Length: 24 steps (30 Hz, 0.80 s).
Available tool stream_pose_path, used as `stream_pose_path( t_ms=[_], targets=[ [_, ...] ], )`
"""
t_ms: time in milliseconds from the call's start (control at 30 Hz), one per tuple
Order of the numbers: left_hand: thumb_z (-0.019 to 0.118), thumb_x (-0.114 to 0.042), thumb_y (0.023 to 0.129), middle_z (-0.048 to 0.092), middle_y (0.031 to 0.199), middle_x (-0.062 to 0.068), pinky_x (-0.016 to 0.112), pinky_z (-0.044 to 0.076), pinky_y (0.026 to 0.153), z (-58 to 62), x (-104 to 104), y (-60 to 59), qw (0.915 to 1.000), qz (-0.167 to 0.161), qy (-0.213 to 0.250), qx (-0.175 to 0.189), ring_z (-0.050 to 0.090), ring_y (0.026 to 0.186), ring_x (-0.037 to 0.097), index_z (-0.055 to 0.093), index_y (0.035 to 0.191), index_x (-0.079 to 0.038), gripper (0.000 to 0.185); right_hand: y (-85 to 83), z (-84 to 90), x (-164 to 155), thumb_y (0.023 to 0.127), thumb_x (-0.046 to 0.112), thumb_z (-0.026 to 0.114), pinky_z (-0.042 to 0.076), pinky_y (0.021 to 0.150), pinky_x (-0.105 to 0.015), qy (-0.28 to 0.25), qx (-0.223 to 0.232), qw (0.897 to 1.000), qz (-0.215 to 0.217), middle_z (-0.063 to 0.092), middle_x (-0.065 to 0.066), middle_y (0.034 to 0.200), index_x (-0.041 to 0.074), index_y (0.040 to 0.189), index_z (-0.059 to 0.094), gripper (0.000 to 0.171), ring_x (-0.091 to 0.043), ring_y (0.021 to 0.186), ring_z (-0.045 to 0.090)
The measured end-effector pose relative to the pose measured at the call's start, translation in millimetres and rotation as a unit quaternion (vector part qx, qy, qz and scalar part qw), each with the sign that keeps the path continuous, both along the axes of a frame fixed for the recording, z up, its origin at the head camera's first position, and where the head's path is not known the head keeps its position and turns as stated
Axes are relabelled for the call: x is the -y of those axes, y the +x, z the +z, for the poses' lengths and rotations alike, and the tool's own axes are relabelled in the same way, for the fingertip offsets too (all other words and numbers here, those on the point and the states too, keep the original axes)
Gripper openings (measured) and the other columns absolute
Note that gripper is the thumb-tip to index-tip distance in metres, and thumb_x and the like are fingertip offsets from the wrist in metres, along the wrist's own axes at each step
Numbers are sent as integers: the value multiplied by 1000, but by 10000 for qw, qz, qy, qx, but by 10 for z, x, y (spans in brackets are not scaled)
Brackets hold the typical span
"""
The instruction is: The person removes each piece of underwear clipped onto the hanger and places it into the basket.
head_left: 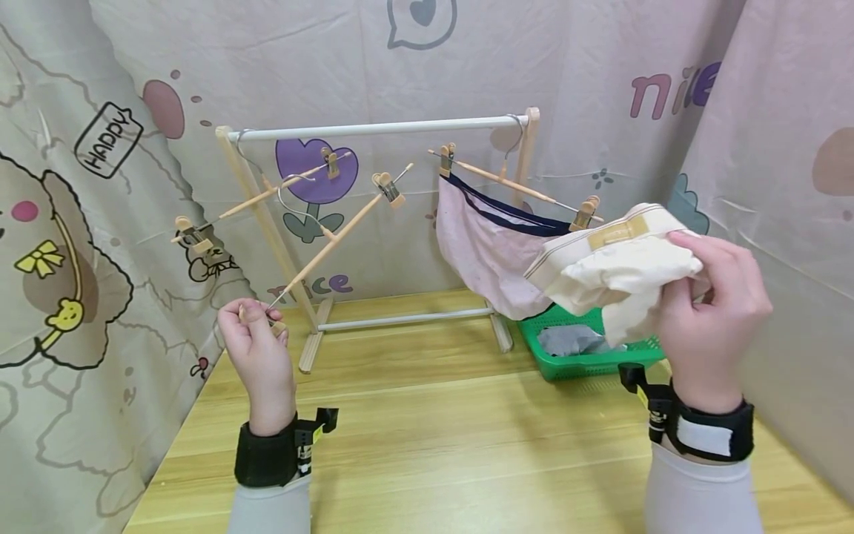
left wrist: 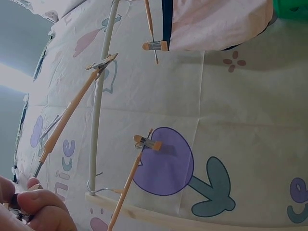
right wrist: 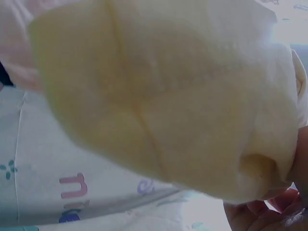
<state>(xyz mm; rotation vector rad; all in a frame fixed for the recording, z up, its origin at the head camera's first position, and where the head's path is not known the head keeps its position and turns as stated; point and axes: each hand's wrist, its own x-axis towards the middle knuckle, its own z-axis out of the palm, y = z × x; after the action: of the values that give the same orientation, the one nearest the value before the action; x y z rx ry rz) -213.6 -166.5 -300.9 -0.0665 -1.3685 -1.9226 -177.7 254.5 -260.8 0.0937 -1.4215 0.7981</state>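
The left hand pinches the lower clip end of a wooden clip hanger, fingers curled around the tip. That hanger slants up and away from the hand toward the white rail of a small drying rack, and its hook appears to be off the rail, so the hand alone seems to carry its weight; the tilt follows from holding it by 1 end. The left wrist view shows the fingertips closed on the small clip, with the hanger bar running away toward the rail.

The right hand grips a bunched cream garment, fingers and thumb curled into the cloth just left of the palm, held up in the air at about the height of the hanging laundry. The waistband with its tan label faces up, probably so that an edge can be found. In the right wrist view the cloth fills nearly everything.

Beyond the right hand, a pink garment hangs clipped to another hanger on the rail. Below the right hand a green basket on the desk holds grey cloth. A 3rd, bare hanger hangs above the left hand.
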Motion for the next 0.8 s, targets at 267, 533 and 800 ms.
stream_pose_path(
  t_ms=[267,533,800],
  targets=[
    [37,-27,111,43,99,3,18,29,57,8,3,0,10000,36,30,51,45,86,15,40,104,-15,14,68,104,-135,89,5,58,30,72,-10,-694,-113,9973,-223,72,19,97,0,99,80,25,8,88,56],
    [40,-28,111,45,97,3,17,32,59,14,8,-15,9998,51,166,24,46,85,14,41,103,-15,15,52,106,-408,93,6,57,32,74,-10,-969,179,9927,-695,64,31,94,5,105,81,27,9,93,53],
    [39,-27,111,45,97,4,18,32,60,9,16,-10,9998,86,137,120,46,85,15,41,103,-15,14,20,66,-576,93,3,51,35,87,-13,-931,517,9904,-882,58,36,95,11,110,80,35,13,96,51]
  ],
)
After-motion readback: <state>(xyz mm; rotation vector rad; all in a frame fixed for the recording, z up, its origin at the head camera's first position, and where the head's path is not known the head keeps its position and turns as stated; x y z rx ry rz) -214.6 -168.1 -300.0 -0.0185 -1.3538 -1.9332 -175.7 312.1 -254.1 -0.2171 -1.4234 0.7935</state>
